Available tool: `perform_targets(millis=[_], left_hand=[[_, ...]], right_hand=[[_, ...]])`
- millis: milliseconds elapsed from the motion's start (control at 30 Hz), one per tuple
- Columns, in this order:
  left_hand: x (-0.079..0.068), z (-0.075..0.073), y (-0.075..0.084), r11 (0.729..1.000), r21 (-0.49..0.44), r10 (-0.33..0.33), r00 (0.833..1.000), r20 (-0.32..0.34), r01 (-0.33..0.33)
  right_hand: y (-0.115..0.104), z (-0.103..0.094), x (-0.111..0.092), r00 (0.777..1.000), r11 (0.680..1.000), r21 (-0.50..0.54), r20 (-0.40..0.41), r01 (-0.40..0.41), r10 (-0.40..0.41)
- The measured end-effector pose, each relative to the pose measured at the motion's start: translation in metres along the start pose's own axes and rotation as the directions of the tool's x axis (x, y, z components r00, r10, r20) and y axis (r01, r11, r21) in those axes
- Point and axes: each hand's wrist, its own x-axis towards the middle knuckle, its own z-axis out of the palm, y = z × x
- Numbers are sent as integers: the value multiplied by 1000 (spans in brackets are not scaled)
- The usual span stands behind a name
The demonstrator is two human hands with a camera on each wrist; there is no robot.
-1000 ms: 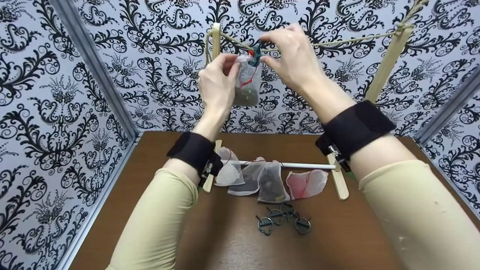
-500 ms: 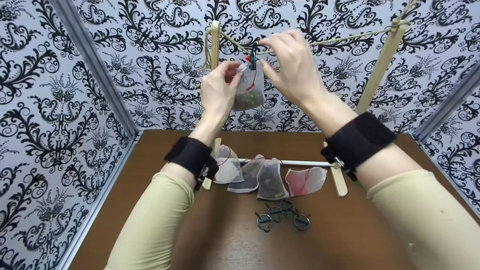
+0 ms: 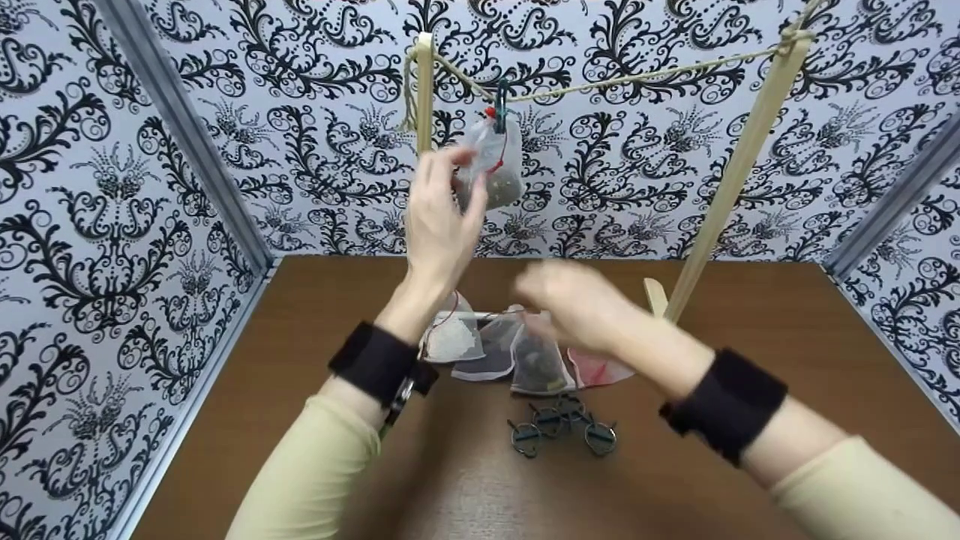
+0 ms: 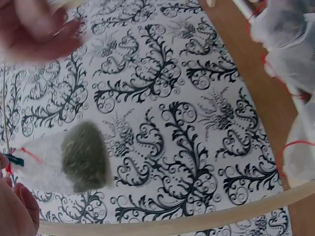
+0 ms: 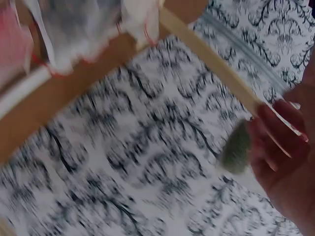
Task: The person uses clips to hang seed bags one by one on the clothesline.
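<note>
Black scrollwork on white covers the wall (image 3: pixel 600 195) behind. In front of it lies a brown bench (image 3: pixel 465 472). A long wooden post (image 3: pixel 736 176) leans at the right and a second post (image 3: pixel 425 94) stands at the left; a thin rope (image 3: pixel 637 76) runs between their tops, sagging near the left one. Pale yellow sleeves (image 3: pixel 315 457) reach in from the near side, with a black wristband (image 3: pixel 379 364) showing on the left arm and another on the right.

The left hand (image 3: pixel 441 214) is raised at the left edge of the hanging bag, thumb and fingers apart; whether they touch the mesh is unclear. The right hand (image 3: pixel 574 300), blurred, is lower, in front of the bags on the bench, its fingers loosely bent with nothing visible in them.

A mesh bag (image 3: pixel 511 165) with greenish contents hangs from the rope, near the left post. On the bench, four more bags lie along a white rod (image 3: pixel 484 316): white-filled (image 3: pixel 454 339), grey (image 3: pixel 491 349), dark (image 3: pixel 538 367) and pink (image 3: pixel 596 369). Nearer sits a cluster of four ringed clips (image 3: pixel 549 421). A dark clip (image 3: pixel 500 109) is at the rope, at the hanging bag's top, beside a red cord (image 3: pixel 500 163).
</note>
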Motion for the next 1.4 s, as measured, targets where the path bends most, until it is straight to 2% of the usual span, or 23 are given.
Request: perform_targets(millis=[33, 100, 167, 233, 333, 433, 500, 567, 633, 700, 767, 800, 833, 967, 1033, 1067, 1133, 1233, 1400], left_hand=[[-7, 1, -4, 1000, 6, 31, 999, 22, -31], [-22, 4, -16, 996, 32, 85, 992, 96, -88], [-39, 7, -31, 988, 79, 115, 976, 186, -131], [-55, 9, -46, 982, 114, 110, 951, 290, -148], [-82, 12, -68, 973, 179, 56, 906, 420, -143], [-109, 14, -87, 959, 244, 1, 859, 512, -146], [-127, 15, -99, 939, 299, -18, 841, 540, -172], [-143, 16, -107, 921, 352, -63, 830, 553, -165], [-157, 17, -113, 907, 403, -146, 807, 572, -121], [-167, 18, -117, 896, 441, -239, 772, 589, -59], [-174, 19, -119, 888, 460, -301, 750, 589, -4], [-177, 20, -120, 887, 462, -311, 749, 585, 8], [-179, 20, -121, 888, 460, -306, 758, 576, 9], [-187, 20, -122, 901, 435, -240, 830, 503, -3], [-188, 18, -120, 905, 426, -226, 853, 471, 4], [-189, 17, -120, 906, 424, -229, 859, 458, 16], [-188, 15, -117, 903, 428, -251, 863, 439, 44], [-187, 15, -117, 887, 449, -312, 857, 410, 108], [-189, 20, -124, 862, 446, -404, 857, 321, 239]], right_hand=[[-1, 9, -9, 996, 1000, 15, 89, -8, 7], [-3, 27, -27, 974, 999, 49, 228, -8, -3], [-4, 46, -43, 951, 997, 79, 306, 16, -40], [-6, 62, -58, 937, 995, 100, 346, 21, -54], [-9, 83, -74, 937, 994, 104, 344, 23, -57], [-15, 100, -83, 941, 995, 101, 333, 21, -54], [-21, 111, -86, 947, 997, 83, 319, 7, -33], [-27, 122, -86, 954, 998, 55, 301, -8, -9], [-33, 131, -86, 958, 999, 24, 285, -35, 26], [-38, 140, -85, 960, 998, -3, 271, -66, 64], [-41, 146, -84, 963, 995, -25, 252, -95, 98], [-43, 149, -83, 964, 993, -30, 240, -111, 115], [-44, 150, -83, 965, 992, -28, 227, -127, 130], [-45, 151, -82, 969, 986, 40, 196, -164, 154], [-44, 149, -83, 969, 979, 107, 195, -172, 149], [-44, 147, -84, 969, 974, 144, 199, -175, 145], [-43, 144, -87, 968, 957, 217, 202, -195, 151], [-40, 143, -91, 963, 921, 309, 200, -238, 182], [-35, 147, -95, 954, 869, 398, 180, -292, 238]])
